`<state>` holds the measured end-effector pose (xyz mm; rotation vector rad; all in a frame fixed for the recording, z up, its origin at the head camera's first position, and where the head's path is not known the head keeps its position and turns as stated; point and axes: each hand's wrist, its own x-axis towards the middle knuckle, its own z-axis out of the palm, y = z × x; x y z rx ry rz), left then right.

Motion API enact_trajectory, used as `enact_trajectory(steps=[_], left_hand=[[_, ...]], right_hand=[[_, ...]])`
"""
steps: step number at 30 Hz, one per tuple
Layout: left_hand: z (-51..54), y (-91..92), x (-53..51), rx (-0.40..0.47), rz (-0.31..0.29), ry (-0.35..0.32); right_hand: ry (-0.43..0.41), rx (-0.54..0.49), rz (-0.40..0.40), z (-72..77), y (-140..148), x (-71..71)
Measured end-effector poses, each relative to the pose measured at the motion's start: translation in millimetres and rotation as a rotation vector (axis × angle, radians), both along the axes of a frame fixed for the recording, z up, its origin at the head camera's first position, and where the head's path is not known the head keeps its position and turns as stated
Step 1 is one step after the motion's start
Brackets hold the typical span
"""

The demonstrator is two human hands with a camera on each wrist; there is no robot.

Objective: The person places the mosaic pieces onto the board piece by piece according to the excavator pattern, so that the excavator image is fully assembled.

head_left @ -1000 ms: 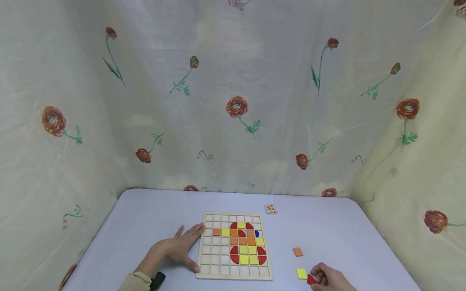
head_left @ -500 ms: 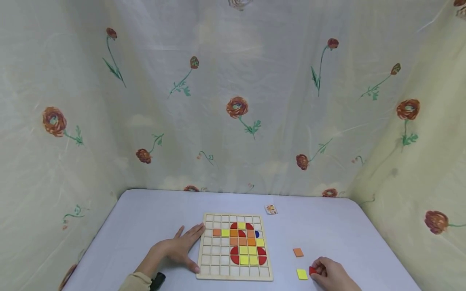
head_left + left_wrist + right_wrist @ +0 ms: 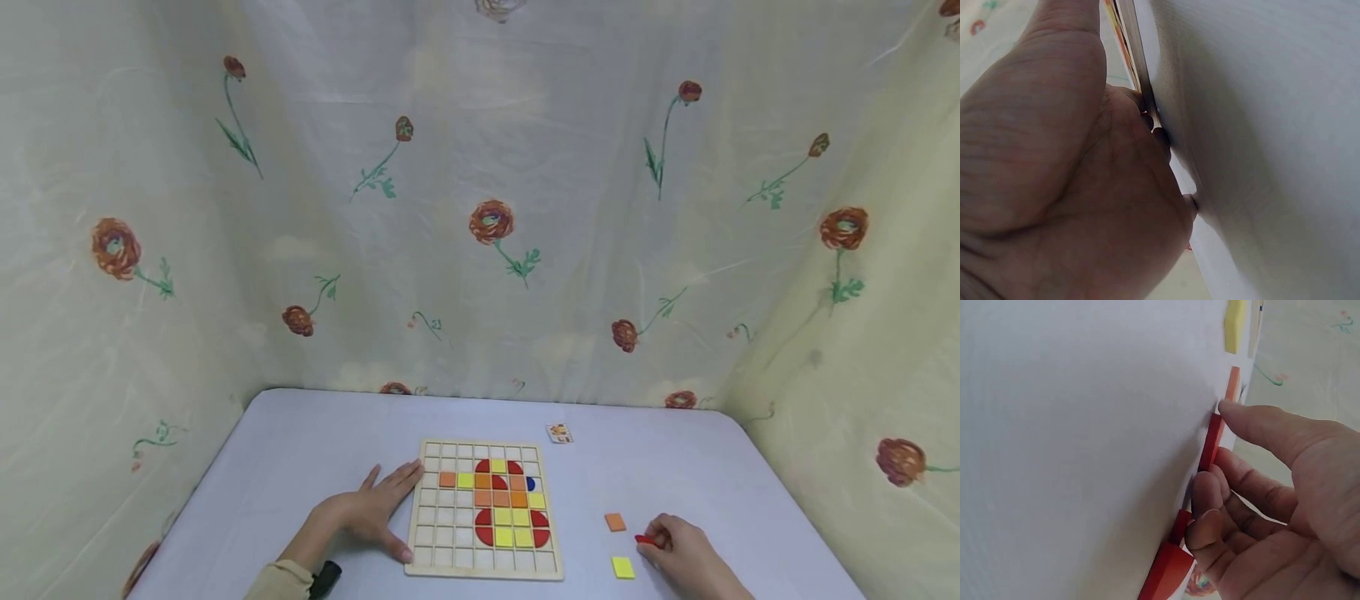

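My left hand (image 3: 369,508) lies against the left edge of a wooden grid board (image 3: 442,559), its fingers and thumb spread. In the left wrist view, the palm (image 3: 1097,206) hides most of the board. On the board sit yellow, orange and red pieces, plus one small blue piece (image 3: 530,483). To the right of the board, my right hand (image 3: 686,550) pinches a red piece (image 3: 1211,441) between thumb and fingertips, close to the tabletop. Its full shape is hidden. An orange square tile (image 3: 615,522) and a yellow square tile (image 3: 622,568) lie just left of that hand.
More red pieces (image 3: 1166,572) show beside the lower fingers in the right wrist view. A small printed card (image 3: 559,433) lies beyond the board's far right corner. Flower-patterned curtains (image 3: 450,333) surround the white table (image 3: 322,433) at the back and sides.
My right hand has moved slightly away from the body with the red piece, which has turned to show a thinner side. The left hand stays in place.
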<state>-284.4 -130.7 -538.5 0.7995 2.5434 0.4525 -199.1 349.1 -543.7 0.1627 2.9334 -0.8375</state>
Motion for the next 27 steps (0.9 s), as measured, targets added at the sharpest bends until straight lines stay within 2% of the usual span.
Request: enact_trajectory(steps=[5,11,14,17,21,24,27], left_hand=[[0.4,0.2,0.0,0.006,-0.005,0.000],[-0.4,-0.5,-0.4,0.009,-0.007,-0.003],[-0.6,-0.5,-0.2,0.002,-0.006,0.005],[-0.4,-0.1,0.4,0.000,-0.003,0.006],[0.5,0.1,1.9,0.002,0.004,0.006],[-0.8,-0.9,1.0,0.007,0.002,0.008],[-2.4,-1.6,-1.1,0.014,-0.002,0.007]], right_hand=[[0.005,0.005,-0.004,2.7,-1.6,0.9],[-0.032,0.009,-0.004,5.1,-0.9,2.2],[-0.012,0.010,-0.006,4.8,-3.2,1.1],[0.047,-0.016,0.008,8.1,-11.2,-0.5],[0.133,-0.070,0.102,18.9,-32.1,-6.1],[0.141,-0.095,0.189,28.5,-56.8,-15.7],[0.113,-0.117,0.268,35.3,-88.1,-28.2]])
